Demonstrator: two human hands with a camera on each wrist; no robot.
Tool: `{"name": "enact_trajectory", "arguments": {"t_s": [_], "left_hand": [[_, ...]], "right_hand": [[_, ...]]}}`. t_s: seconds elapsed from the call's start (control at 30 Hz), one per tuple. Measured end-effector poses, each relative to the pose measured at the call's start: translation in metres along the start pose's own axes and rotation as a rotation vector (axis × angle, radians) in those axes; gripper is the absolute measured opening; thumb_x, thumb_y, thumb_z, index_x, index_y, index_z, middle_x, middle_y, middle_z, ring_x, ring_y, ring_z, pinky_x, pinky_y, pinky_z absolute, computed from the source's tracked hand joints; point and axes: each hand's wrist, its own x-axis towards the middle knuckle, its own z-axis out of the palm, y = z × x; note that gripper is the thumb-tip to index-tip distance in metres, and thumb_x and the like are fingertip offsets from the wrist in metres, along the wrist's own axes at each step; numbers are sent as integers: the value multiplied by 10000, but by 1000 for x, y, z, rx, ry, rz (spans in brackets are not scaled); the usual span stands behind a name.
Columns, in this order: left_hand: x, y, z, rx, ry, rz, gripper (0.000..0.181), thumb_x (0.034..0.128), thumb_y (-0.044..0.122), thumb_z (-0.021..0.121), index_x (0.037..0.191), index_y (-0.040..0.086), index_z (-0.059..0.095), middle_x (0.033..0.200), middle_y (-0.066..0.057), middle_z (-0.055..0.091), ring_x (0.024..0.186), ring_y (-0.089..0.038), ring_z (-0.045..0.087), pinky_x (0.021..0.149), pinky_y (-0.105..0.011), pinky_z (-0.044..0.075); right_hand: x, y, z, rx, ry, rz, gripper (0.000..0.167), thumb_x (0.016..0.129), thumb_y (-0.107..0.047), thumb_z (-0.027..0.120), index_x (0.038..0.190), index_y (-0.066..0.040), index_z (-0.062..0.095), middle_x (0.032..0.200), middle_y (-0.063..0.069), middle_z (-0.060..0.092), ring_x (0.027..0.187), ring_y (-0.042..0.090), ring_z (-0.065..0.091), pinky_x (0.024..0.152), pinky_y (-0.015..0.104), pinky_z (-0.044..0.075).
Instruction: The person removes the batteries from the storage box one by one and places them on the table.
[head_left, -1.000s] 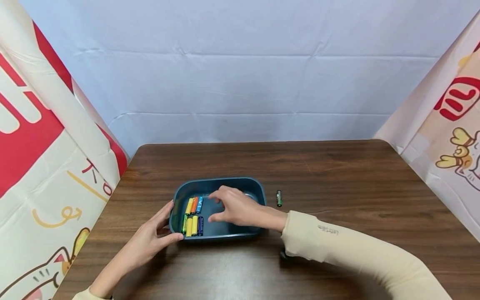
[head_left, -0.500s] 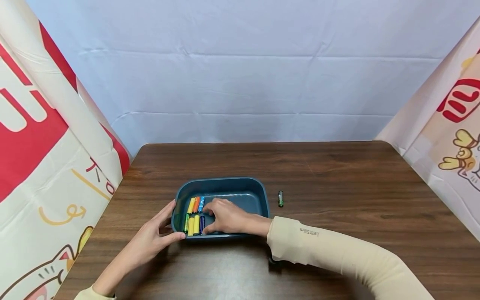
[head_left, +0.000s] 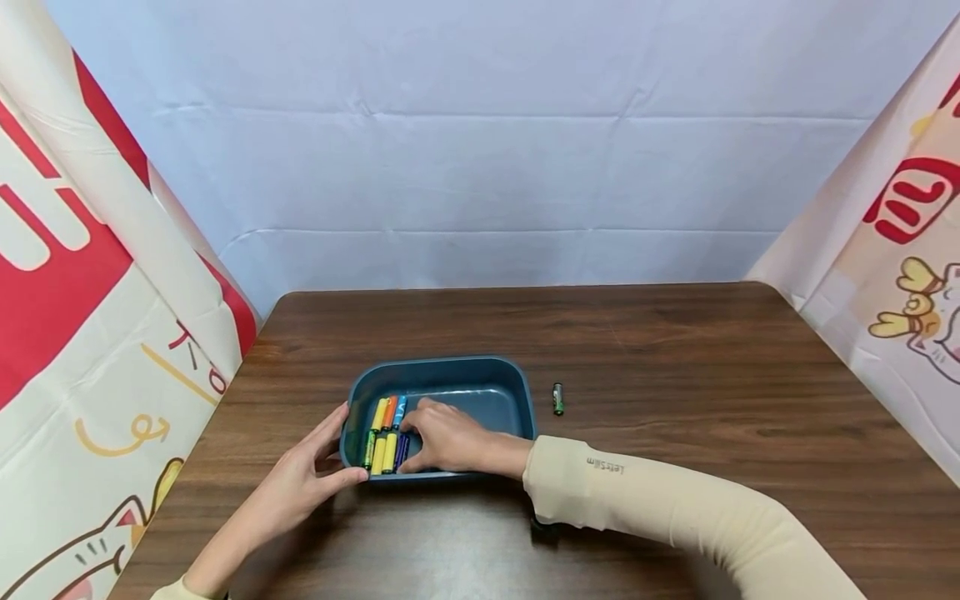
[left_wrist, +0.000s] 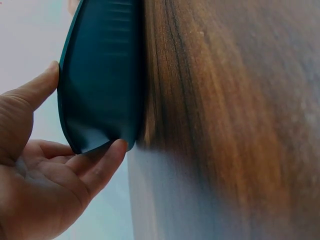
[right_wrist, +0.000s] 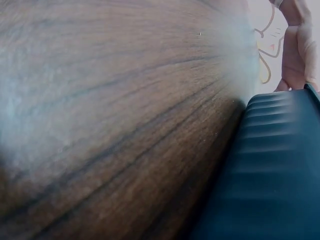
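Note:
A dark blue-green rectangular box (head_left: 480, 400) stands on the wooden table with several small batteries at its left end. The back row has a yellow battery (head_left: 380, 413), an orange battery (head_left: 390, 412) and a light blue battery (head_left: 400, 411). In the front row lie a green battery (head_left: 369, 450), two yellow ones and a dark blue battery (head_left: 401, 452). My left hand (head_left: 300, 477) grips the box's left end, thumb at the near rim. Inside the box, my right hand (head_left: 447, 439) pinches the dark blue battery by its ends; the fingers partly cover it.
A single green and black battery (head_left: 558, 399) lies on the brown table (head_left: 675, 375), right of the box. A pale cloth (head_left: 480, 167) hangs behind the table. Printed cloths hang at both sides.
My right hand has moved left and down inside the box, from above its middle to the dark blue battery, and its fingers have drawn closer together. My left hand stays at the box.

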Motion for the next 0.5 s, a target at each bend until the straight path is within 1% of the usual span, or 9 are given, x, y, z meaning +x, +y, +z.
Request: {"name": "enact_trajectory", "arguments": {"t_s": [0.17, 0.23, 0.33, 0.5], "left_hand": [[0, 0, 1, 14, 7, -17, 915, 933, 291, 790, 1633, 41, 257, 1631, -265, 309, 1304, -446, 559, 983, -485, 542], [-1, 0, 1, 11, 8, -15, 916, 934, 293, 789, 1632, 35, 255, 1632, -265, 307, 1304, -440, 561, 986, -480, 541], [-1, 0, 1, 4, 10, 7, 903, 946, 281, 777, 1627, 14, 249, 1628, -279, 303, 1301, -438, 565, 976, -466, 551], [-1, -1, 1, -12, 14, 30, 877, 959, 248, 764, 1625, 6, 247, 1625, -283, 303, 1305, -432, 563, 963, -440, 562]], "right_hand": [[-1, -1, 1, 6, 11, 24, 597, 835, -452, 871, 1287, -92, 720, 1076, -1, 632, 843, 50, 527, 729, 195, 499], [-1, -2, 1, 12, 19, 36, 601, 830, -459, 873, 1273, -82, 721, 1081, 5, 638, 852, 51, 535, 735, 198, 507], [-1, -2, 2, 10, 35, 42, 573, 829, -460, 873, 1236, -83, 732, 1080, 3, 645, 863, 51, 539, 732, 204, 516], [-2, -1, 2, 2, 42, 42, 540, 837, -449, 869, 1219, -93, 734, 1032, -21, 618, 827, 45, 521, 690, 197, 506]]}}
